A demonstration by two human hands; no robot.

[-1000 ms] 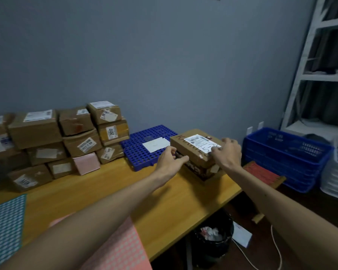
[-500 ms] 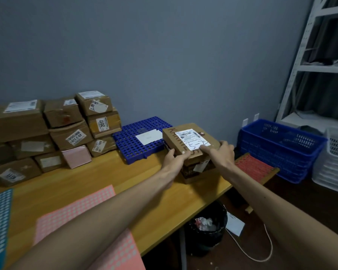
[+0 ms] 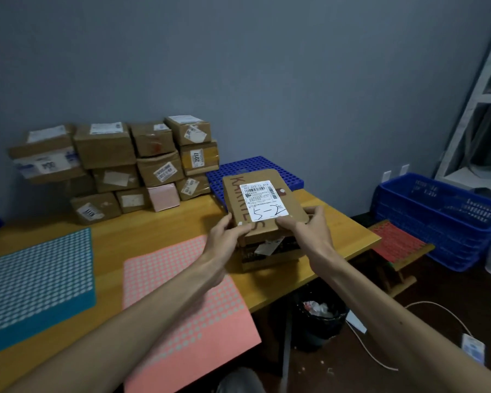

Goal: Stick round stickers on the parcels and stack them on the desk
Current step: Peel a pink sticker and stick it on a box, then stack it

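Two hands (image 3: pixel 226 236) (image 3: pixel 309 231) grip one parcel (image 3: pixel 267 207), two sticker sheets (image 3: pixel 37 279) (image 3: pixel 224 324)

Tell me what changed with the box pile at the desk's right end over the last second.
The left hand and right hand took hold of the top box at its near edge and raised it off the lower box, tilting it toward the person. The lower box and the parcel stack by the wall stayed put.

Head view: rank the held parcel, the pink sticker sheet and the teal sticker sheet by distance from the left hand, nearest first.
1. held parcel: gripped by the left hand.
2. pink sticker sheet: on the desk, just below the hand.
3. teal sticker sheet: desk's far left.
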